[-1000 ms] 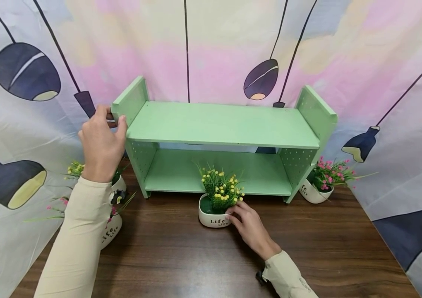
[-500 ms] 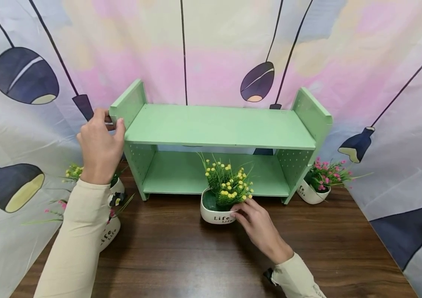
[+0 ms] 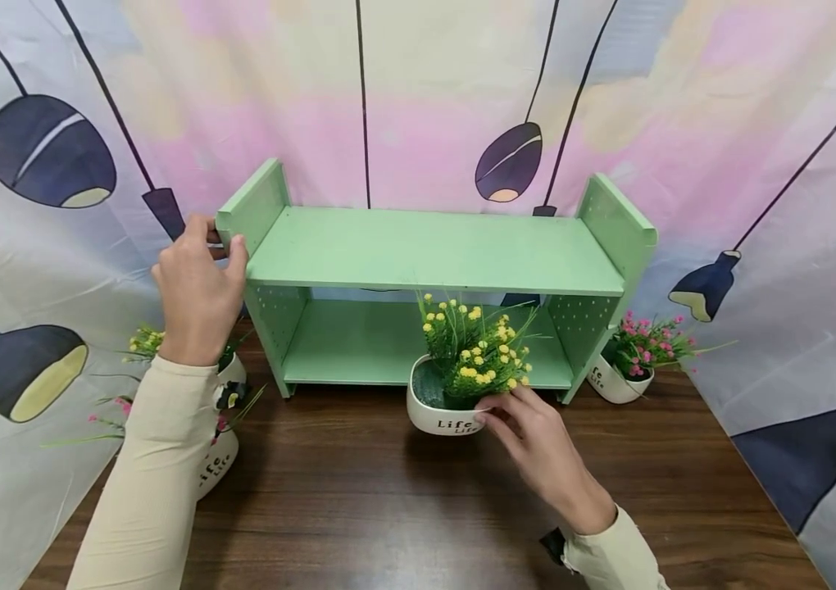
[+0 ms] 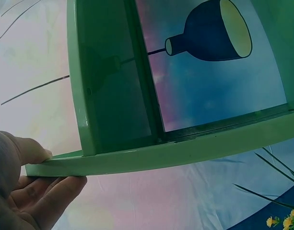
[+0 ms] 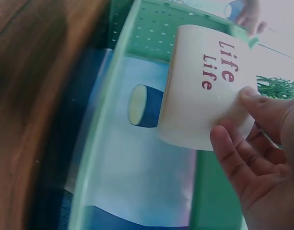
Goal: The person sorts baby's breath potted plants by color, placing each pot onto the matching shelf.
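A green two-tier shelf stands on the wooden table, both of its boards bare. My left hand grips its upper left side panel, thumb on one face and fingers on the other. In front of the lower tier, my right hand holds a potted plant with yellow flowers by the right end of its white pot. A shadow shows on the table under the pot. In the right wrist view, thumb and fingers pinch the pot, lettered "Life".
A pink-flowered potted plant sits right of the shelf. On the left, a pink-flowered pot and a yellow-flowered one are partly hidden by my left arm. A lamp-print cloth hangs close behind the shelf.
My right hand has lifted the yellow-flowered potted plant off the table and shifted it a little to the right. My left hand keeps its grip on the shelf's side panel.
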Motion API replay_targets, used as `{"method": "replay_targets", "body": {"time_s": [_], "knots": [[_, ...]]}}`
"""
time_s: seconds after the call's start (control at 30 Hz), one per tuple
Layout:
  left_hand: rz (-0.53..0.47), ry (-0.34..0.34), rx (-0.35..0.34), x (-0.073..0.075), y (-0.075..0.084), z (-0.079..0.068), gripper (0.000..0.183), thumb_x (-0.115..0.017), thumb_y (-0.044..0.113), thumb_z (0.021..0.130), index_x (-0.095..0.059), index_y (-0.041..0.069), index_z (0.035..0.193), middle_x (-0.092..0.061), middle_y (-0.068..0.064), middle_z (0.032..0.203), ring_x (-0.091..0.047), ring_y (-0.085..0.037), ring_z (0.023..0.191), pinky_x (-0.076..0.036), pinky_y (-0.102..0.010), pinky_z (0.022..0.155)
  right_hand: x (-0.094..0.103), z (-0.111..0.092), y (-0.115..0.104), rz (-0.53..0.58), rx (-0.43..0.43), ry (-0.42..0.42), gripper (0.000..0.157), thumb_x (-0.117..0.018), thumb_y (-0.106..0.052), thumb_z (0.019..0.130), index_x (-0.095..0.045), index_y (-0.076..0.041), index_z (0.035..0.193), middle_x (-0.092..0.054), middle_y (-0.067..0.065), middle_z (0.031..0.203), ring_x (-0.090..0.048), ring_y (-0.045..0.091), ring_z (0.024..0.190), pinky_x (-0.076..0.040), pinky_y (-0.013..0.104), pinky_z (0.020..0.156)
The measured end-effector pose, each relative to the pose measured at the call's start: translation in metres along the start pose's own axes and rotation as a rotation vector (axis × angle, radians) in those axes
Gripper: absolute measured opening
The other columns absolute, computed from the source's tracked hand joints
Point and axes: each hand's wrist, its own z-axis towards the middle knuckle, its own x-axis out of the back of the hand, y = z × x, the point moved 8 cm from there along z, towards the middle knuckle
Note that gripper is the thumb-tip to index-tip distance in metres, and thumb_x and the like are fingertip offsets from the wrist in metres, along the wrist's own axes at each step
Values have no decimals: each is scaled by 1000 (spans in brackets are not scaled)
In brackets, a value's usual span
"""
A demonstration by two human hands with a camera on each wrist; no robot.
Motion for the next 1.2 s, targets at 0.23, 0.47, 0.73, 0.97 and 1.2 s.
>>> {"method": "replay_targets", "body": {"time_s": [0.23,0.47,0.73,0.97,1.2], "knots": [[4,0,4,-1,-2,0,28,-64,19,105,-66,-5,119,-76,-28,111,-72,-50,102,-43,-71,87,25,9,-6,-1,30,46,23,-84,5,83,-77,-10,99,-66,-4,92,-51,4,75,-41,13,66],[3,2,-17,0,0,-1,28,-65,18,105,-66,-6,120,-76,-28,111,-74,-48,100,-45,-70,88,48,20,-5,5,33,83,25,-84,9,82,-77,-9,99,-68,-2,94,-58,8,77,-44,15,70],[3,5,-13,0,0,0,27,-64,17,105,-66,-6,118,-76,-28,110,-73,-49,100,-44,-70,89,70,36,-2,-16,-7,93,21,-84,7,84,-77,-8,97,-68,-2,94,-58,8,80,-43,16,70],[7,15,-26,3,3,0,25,-65,15,104,-66,-7,115,-76,-29,108,-74,-49,98,-45,-70,88,86,49,-1,-49,-17,88,17,-82,3,87,-78,-9,98,-69,-3,96,-57,7,78,-41,15,68],[17,8,-25,1,2,0,27,-65,17,105,-66,-7,117,-76,-28,109,-74,-50,98,-45,-71,87,95,60,4,-49,-13,61,15,-80,3,89,-78,-8,99,-69,-2,97,-64,11,78,-46,13,71]]}}
